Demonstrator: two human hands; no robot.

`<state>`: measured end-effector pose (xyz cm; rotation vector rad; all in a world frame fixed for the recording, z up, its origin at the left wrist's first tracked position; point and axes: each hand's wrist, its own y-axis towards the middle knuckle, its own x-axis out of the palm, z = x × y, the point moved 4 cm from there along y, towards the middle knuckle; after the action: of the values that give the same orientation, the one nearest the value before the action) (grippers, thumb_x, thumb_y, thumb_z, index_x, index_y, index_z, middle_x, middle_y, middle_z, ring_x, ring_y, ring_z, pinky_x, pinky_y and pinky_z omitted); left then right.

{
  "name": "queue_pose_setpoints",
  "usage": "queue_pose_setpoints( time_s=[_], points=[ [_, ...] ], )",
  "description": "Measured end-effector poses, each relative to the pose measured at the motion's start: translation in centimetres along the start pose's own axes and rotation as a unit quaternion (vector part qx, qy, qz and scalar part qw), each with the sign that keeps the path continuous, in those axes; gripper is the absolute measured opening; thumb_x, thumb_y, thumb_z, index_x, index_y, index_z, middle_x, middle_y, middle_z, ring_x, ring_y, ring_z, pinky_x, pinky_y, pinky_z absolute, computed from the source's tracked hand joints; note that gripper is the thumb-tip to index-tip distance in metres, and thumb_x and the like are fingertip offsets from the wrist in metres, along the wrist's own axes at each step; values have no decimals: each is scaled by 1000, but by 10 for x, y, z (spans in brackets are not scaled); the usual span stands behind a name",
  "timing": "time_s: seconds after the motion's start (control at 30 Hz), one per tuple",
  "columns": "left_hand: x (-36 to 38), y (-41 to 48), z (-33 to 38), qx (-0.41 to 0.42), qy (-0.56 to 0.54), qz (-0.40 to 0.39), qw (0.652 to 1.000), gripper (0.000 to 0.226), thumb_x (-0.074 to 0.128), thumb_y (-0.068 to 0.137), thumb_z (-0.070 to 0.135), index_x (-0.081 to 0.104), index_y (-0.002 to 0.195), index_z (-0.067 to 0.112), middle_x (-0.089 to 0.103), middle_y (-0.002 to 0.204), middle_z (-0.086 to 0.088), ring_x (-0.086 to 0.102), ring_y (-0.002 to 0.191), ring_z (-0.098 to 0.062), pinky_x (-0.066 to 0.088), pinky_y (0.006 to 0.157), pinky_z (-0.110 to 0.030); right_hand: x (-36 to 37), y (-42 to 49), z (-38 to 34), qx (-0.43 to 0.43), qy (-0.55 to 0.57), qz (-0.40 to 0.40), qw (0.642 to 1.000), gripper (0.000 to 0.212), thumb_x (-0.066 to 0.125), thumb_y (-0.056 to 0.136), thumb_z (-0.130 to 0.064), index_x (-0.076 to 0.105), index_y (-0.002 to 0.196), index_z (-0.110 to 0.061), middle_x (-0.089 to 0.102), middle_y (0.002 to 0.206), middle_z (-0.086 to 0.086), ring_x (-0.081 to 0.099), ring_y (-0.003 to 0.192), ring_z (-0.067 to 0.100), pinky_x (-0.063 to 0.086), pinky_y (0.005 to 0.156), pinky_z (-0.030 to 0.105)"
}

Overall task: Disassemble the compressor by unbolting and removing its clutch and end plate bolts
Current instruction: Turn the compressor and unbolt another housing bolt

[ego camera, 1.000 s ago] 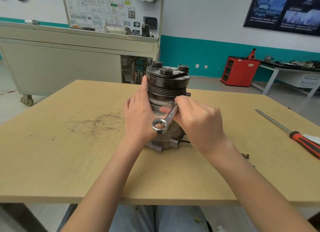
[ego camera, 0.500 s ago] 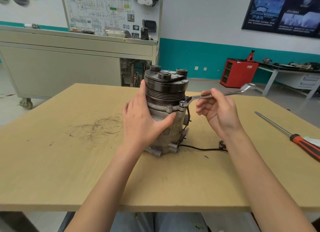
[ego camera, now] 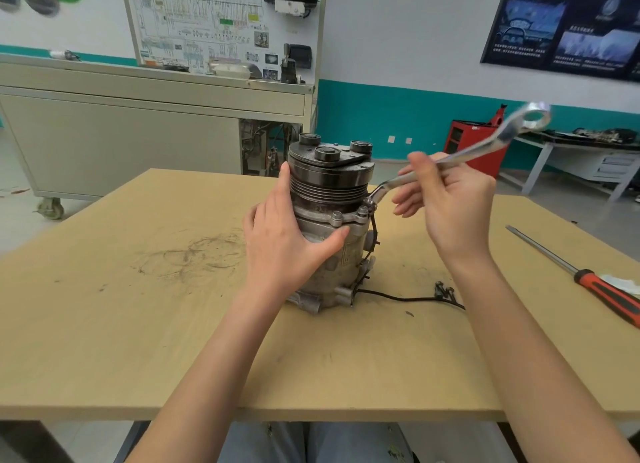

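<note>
One head view: the compressor [ego camera: 341,255] stands upright mid-counter [ego camera: 138,324], its clutch pulley [ego camera: 329,175] on top. The left hand [ego camera: 280,244] presses its left side, grip spread apart, index finger straight up the pulley, thumb across the housing. The right hand [ego camera: 453,206] has its grip clamped on a ring wrench [ego camera: 485,147], whose lower end meets a flange bolt [ego camera: 370,204] on the compressor's right. Loose bolts [ego camera: 443,289] lie beside its black wire [ego camera: 398,298]; a red-handled screwdriver [ego camera: 595,286] lies far right.

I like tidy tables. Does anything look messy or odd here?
Yes. Dark scuff marks smear the table left of the compressor, and small loose bolts lie by its trailing wire.
</note>
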<state>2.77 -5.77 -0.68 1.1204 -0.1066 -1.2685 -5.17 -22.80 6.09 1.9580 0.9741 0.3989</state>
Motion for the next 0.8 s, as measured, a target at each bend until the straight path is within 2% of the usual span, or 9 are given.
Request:
queue_pose_setpoints(
  time_s=[0.07, 0.17, 0.3, 0.43, 0.53, 0.6, 0.67, 0.73, 0.8],
  points=[
    [1, 0, 1, 0, 1, -1, 1000, 110, 56, 69, 68, 14, 154, 13, 49, 143, -2, 45, 129, -22, 25, 108, -40, 11, -5, -22, -133, -119, -31, 983, 37, 54, 92, -29, 66, 66, -5, 61, 51, 4, 58, 40, 16, 51, 42, 32],
    [0, 0, 1, -3, 1, 0, 1000, 111, 56, 68, 68, 15, 154, 12, 51, 140, -2, 46, 128, -21, 26, 107, -40, 27, -13, -40, -258, -281, -46, 923, 45, 54, 90, -32, 63, 61, 1, 58, 48, 8, 55, 39, 24, 47, 40, 34],
    [1, 0, -1, -5, 3, 1, 1000, 109, 56, 68, 68, 17, 154, 14, 52, 138, -2, 47, 126, -21, 27, 106, -41, 36, -24, -51, -334, -362, -29, 870, 41, 61, 86, -33, 57, 59, -3, 54, 46, 7, 50, 36, 23, 38, 34, 26],
    [2, 3, -2, -14, -12, -13, 1000, 109, 52, 70, 71, 9, 155, 18, 56, 134, 0, 49, 125, -20, 25, 108, -39, 44, -41, -50, -358, -436, -32, 825, 33, 76, 79, -24, 56, 60, -7, 50, 46, 2, 46, 35, 16, 24, 39, 18],
    [2, 4, -3, -30, -24, -19, 999, 109, 36, 60, 65, 10, 155, 18, 53, 136, -4, 47, 125, -23, 22, 110, -39, 47, -56, -45, -391, -449, -19, 803, 35, 80, 76, -29, 57, 58, -9, 49, 47, 0, 45, 36, 13, 28, 36, 21],
    [1, 1, -1, -17, -26, -19, 999, 109, 40, 63, 68, 10, 155, 17, 52, 138, -4, 45, 126, -23, 22, 110, -40, 42, -55, -42, -386, -408, -17, 827, 37, 68, 85, -33, 62, 61, -6, 53, 49, 1, 49, 38, 14, 33, 36, 22],
    [1, 0, -1, -9, -19, -15, 1000, 112, 51, 66, 72, 11, 155, 15, 50, 141, -2, 44, 129, -21, 24, 109, -41, 30, -49, -33, -321, -311, -29, 894, 43, 52, 94, -36, 65, 70, -3, 62, 57, 2, 57, 44, 15, 43, 36, 26],
    [1, 0, -1, -6, -10, -8, 1000, 111, 55, 68, 70, 12, 154, 15, 49, 143, -2, 44, 130, -21, 25, 109, -42, 15, -43, -17, -162, -126, -47, 978, 30, 50, 95, -30, 65, 81, -9, 65, 66, -4, 62, 54, 10, 50, 46, 27],
    [1, 0, -1, -6, -9, -8, 1000, 111, 56, 68, 69, 12, 154, 15, 49, 143, -2, 45, 130, -21, 25, 109, -42, 4, -36, 8, 24, 73, -59, 995, 19, 48, 96, -22, 61, 85, -15, 66, 64, -2, 64, 57, 11, 52, 53, 22]
  ],
)
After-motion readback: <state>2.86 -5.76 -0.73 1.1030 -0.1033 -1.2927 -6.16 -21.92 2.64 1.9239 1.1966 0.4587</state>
